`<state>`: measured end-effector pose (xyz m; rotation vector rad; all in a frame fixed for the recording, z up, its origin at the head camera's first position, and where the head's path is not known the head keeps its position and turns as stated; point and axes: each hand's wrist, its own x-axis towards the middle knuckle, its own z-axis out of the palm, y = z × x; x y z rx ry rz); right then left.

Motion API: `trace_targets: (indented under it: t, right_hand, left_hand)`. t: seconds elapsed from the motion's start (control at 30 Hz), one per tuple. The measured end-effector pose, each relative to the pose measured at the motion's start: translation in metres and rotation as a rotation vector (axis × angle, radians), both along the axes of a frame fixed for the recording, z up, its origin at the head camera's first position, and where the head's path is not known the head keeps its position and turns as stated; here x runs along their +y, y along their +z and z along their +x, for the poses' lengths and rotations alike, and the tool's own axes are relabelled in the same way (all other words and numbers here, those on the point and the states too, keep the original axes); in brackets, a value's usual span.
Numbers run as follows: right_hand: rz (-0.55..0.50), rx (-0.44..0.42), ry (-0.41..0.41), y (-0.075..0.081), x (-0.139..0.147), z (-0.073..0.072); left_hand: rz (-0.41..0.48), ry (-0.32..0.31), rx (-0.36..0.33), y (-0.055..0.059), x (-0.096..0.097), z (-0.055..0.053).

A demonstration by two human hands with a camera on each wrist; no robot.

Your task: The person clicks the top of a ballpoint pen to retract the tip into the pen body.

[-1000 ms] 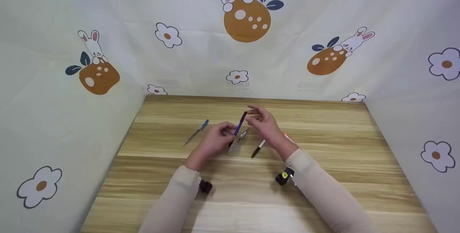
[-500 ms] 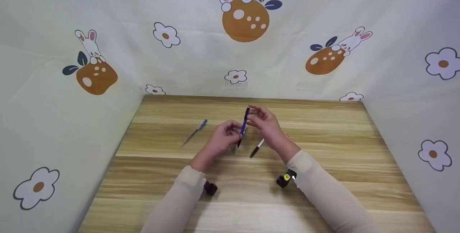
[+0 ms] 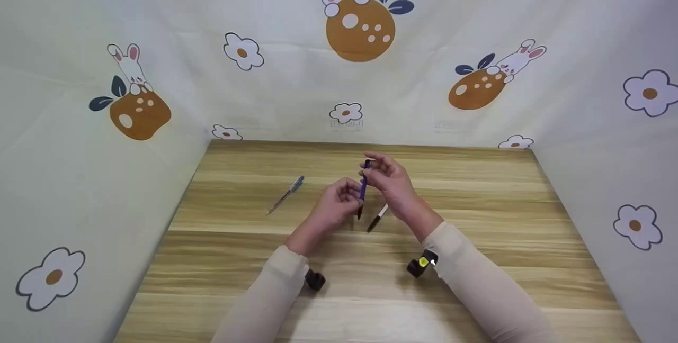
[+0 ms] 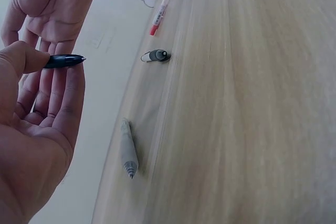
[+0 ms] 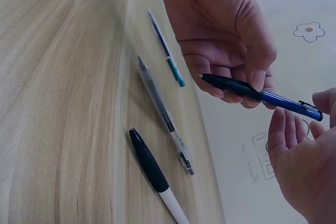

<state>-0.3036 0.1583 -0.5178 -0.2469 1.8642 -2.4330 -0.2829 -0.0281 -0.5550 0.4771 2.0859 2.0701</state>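
A blue pen with a black grip and a clip stands steeply tilted above the table, between both hands. My left hand pinches it at the black grip with thumb and fingers; in the left wrist view its black tip sticks out past the thumb. My right hand has thumb and fingertips around the clip end, which shows in the right wrist view beside the right thumb. Below the hands lie a clear pen and a white pen with a black grip.
A clear pen with a blue-teal end lies left of the hands. One red pen shows in the left wrist view; the right arm hides it from the head view. Rabbit-print cloth rises behind the wooden table.
The left hand has shifted right with the blue pen, which now stands more upright. The right thumb and fingertips have come around the clip end. The head view has shifted slightly.
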Motion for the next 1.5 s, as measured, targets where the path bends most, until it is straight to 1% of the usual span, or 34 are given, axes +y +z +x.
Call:
trace_targets:
  t: [0.23,0.4,0.57,0.8,1.13,1.37,1.5]
  right_hand:
    - [0.011,0.006,-0.001,0.0,0.001,0.0]
    - [0.023,0.031,0.003,-0.001,0.002,-0.001]
    - [0.028,0.051,0.007,0.0,0.004,-0.001]
    - [0.043,0.063,0.015,0.001,0.006,0.0]
    - [0.04,0.096,0.008,0.0,0.008,-0.001]
    - [0.071,0.101,-0.001,0.0,0.01,0.001]
    - [0.081,0.103,-0.003,0.0,0.011,0.001]
  left_hand:
    - [0.008,0.016,-0.009,-0.001,0.002,-0.001]
    - [0.022,0.019,-0.015,-0.003,0.003,-0.001]
    - [0.035,0.02,-0.019,-0.001,0.005,0.0]
    - [0.079,-0.017,-0.037,-0.003,0.006,0.001]
    - [0.077,-0.015,-0.026,-0.002,0.009,-0.001]
    - [0.082,-0.02,-0.025,-0.001,0.011,-0.001]
    - [0.084,-0.018,-0.011,-0.001,0.012,-0.001]
